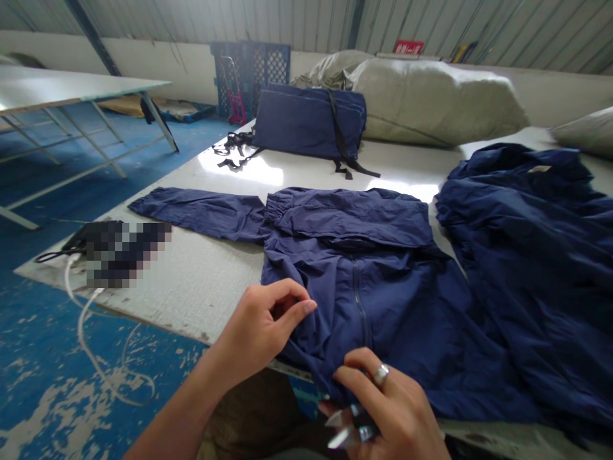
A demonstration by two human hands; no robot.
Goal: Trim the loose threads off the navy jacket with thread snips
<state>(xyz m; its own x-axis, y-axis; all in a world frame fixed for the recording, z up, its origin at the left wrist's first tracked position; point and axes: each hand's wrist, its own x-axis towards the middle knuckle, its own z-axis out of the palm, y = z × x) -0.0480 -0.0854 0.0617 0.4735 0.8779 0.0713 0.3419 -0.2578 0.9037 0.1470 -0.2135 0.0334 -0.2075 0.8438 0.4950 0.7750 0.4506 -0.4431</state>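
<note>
A navy nylon jacket [364, 300] lies spread on the white worktable [196, 287], its zip running down the middle and one sleeve [191, 214] stretched out to the left. My left hand [253, 326] pinches a fold of the jacket near the zip. At the table's front edge, my right hand [387, 409], wearing a silver ring, grips small metal snips [349, 425] and rests against the jacket's hem. The snips' blades are partly hidden by my fingers. A second navy garment [522, 243] lies heaped to the right.
Behind the jacket lies a folded navy bundle with black straps [306, 121], backed by large pale sacks [431, 102]. A pixelated object [124, 252] with a white cord sits at the table's left. Beyond the table's edge are a blue floor, a blue crate and another table.
</note>
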